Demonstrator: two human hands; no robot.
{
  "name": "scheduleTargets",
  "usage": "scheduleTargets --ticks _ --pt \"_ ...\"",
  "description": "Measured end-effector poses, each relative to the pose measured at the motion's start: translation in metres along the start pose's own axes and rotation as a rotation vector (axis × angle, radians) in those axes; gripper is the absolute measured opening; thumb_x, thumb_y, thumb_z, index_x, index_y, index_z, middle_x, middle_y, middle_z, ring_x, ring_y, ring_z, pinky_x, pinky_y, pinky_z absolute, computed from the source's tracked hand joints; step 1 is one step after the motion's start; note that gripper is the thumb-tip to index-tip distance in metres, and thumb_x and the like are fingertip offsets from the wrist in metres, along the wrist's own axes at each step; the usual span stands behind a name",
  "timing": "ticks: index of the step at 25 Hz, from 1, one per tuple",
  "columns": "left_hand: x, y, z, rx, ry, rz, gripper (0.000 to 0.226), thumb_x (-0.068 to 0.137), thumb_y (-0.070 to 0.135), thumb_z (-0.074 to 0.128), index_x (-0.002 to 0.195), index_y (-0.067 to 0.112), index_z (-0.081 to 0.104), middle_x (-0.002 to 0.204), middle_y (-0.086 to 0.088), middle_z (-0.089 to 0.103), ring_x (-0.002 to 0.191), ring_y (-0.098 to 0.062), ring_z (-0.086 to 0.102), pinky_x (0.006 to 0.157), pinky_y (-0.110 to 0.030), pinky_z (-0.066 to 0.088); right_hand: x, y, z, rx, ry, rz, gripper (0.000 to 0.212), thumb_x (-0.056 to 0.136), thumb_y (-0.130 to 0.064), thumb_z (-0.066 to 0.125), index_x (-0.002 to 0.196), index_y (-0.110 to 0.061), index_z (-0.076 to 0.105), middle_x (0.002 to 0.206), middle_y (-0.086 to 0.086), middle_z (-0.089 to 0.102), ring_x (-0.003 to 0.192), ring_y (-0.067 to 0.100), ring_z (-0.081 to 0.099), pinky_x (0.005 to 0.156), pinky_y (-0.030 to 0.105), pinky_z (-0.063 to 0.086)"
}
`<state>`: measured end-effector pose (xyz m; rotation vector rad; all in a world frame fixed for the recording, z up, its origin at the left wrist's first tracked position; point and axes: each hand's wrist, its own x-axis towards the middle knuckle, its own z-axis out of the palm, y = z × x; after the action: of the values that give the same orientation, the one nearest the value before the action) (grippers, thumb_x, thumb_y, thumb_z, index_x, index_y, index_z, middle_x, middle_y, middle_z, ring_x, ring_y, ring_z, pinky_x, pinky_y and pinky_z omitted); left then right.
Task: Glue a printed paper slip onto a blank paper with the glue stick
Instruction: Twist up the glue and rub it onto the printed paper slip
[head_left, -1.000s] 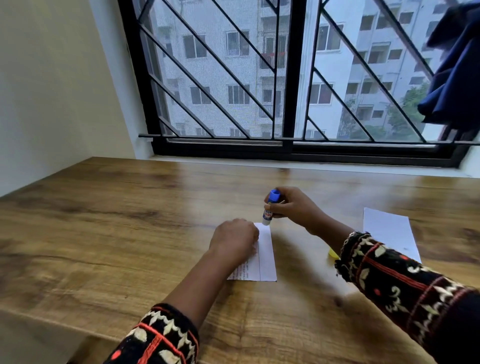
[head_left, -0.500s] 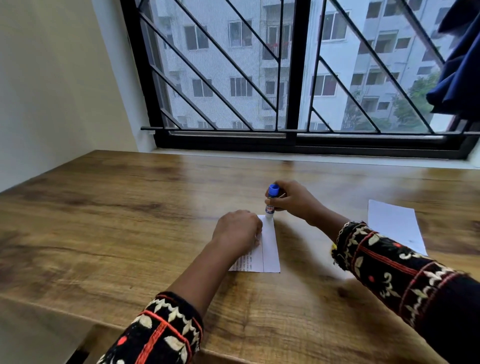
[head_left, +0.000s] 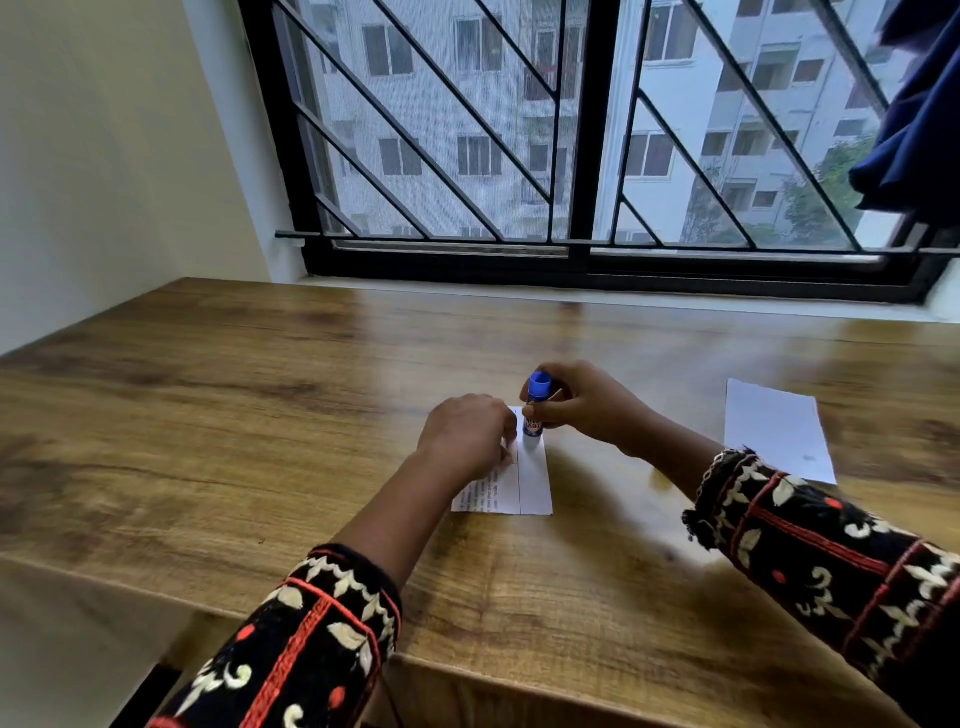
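My right hand (head_left: 587, 410) pinches the glue stick (head_left: 535, 410) upright on the printed slip (head_left: 501, 493) to coat it; my left hand (head_left: 465, 431) pins it steady, and I can't tell whether its fingers are spread.

Left hand (head_left: 467, 431) covers upper left of white printed paper slip (head_left: 530, 488); exposed print too small, I can't read it. Right hand (head_left: 587, 405) fingers hide part of blue-capped white glue stick (head_left: 535, 410); label blurred. Dark blue cloth (head_left: 914, 119) cut by right edge. Black patterned sleeves (head_left: 322, 639) run off bottom edge.

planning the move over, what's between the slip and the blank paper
In the head view, between slip and paper: bare table and the right forearm crossing it.
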<state>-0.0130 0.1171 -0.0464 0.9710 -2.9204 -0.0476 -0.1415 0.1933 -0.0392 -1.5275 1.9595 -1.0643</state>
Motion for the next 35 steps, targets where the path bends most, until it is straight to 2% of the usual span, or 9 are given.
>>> scheduleTargets --ticks 9,14,16,18,21,26,29,32,35 --pt "0.0 0.001 0.0 -0.017 -0.011 -0.028 0.026 0.082 0.028 0.065 0.108 0.027 0.064 0.114 0.0 0.062 0.101 -0.02 0.056 0.077 -0.028 0.043 -0.036 -0.007 0.003 0.002 -0.053 -0.032 0.015 0.082 -0.009 0.062 0.095 -0.005 0.06 0.085 0.008 0.064 0.077 0.015 0.063 0.084 0.038 0.055" --pt "-0.002 0.003 -0.002 -0.026 0.003 -0.037 0.026 0.083 0.026 0.065 0.108 0.027 0.063 0.115 0.0 0.062 0.101 -0.019 0.055 0.072 -0.026 0.039 -0.054 -0.01 0.005 0.02 -0.079 -0.036 0.018 0.08 -0.009 0.064 0.096 -0.004 0.062 0.094 0.02 0.066 0.089 0.032 0.064 0.086 0.046 0.053" --pt "-0.003 0.003 -0.002 -0.037 0.008 -0.038 0.026 0.082 0.026 0.065 0.108 0.027 0.064 0.115 0.0 0.062 0.1 -0.019 0.055 0.071 -0.026 0.038 -0.06 -0.012 0.004 0.066 -0.105 -0.025 0.018 0.079 -0.009 0.065 0.096 -0.004 0.061 0.091 0.019 0.065 0.085 0.031 0.063 0.084 0.043 0.054" --pt "-0.004 0.003 -0.003 -0.042 0.008 -0.036 0.026 0.082 0.026 0.066 0.108 0.027 0.064 0.115 0.0 0.062 0.102 -0.019 0.056 0.071 -0.026 0.038 -0.066 -0.015 -0.001 0.159 -0.108 -0.01 0.019 0.079 -0.008 0.065 0.095 0.0 0.06 0.085 0.013 0.063 0.079 0.022 0.062 0.078 0.034 0.055" --pt "-0.004 0.001 -0.002 -0.051 0.004 -0.028 0.026 0.082 0.025 0.065 0.108 0.027 0.065 0.116 0.0 0.061 0.104 -0.02 0.056 0.072 -0.026 0.036 -0.077 -0.017 -0.017 0.271 -0.041 0.021 0.017 0.079 -0.01 0.062 0.094 -0.002 0.059 0.083 0.008 0.062 0.071 0.014 0.061 0.063 0.021 0.054" --pt "-0.002 0.004 0.001 -0.052 0.033 -0.033 0.024 0.084 0.019 0.061 0.108 0.024 0.065 0.12 0.0 0.059 0.108 -0.021 0.055 0.074 -0.024 0.034 -0.097 -0.002 -0.05 0.538 0.093 0.135 0.02 0.063 -0.015 0.067 0.079 -0.005 0.061 0.072 0.012 0.068 0.063 0.018 0.064 0.056 0.022 0.055" --pt "-0.001 0.005 0.003 -0.044 0.046 -0.035 0.023 0.085 0.016 0.058 0.106 0.023 0.065 0.119 -0.001 0.059 0.108 -0.022 0.055 0.074 -0.024 0.033 -0.103 0.013 -0.064 0.616 0.141 0.193 0.019 0.065 -0.011 0.063 0.083 -0.009 0.061 0.076 0.008 0.072 0.067 0.015 0.065 0.059 0.021 0.053" --pt "-0.001 0.006 0.004 -0.029 0.048 -0.043 0.021 0.087 0.017 0.057 0.105 0.023 0.065 0.117 -0.002 0.058 0.107 -0.022 0.055 0.076 -0.024 0.036 -0.096 0.028 -0.078 0.628 0.21 0.216 0.024 0.08 0.003 0.052 0.1 -0.007 0.06 0.082 0.008 0.069 0.078 0.015 0.069 0.065 0.019 0.054" --pt "-0.001 0.008 0.002 -0.002 0.05 -0.042 0.022 0.087 0.017 0.056 0.105 0.024 0.064 0.117 -0.001 0.058 0.108 -0.021 0.055 0.078 -0.025 0.038 -0.078 0.038 -0.086 0.561 0.278 0.213 0.022 0.081 0.008 0.051 0.094 -0.009 0.057 0.089 0.013 0.062 0.094 0.026 0.063 0.076 0.026 0.053"
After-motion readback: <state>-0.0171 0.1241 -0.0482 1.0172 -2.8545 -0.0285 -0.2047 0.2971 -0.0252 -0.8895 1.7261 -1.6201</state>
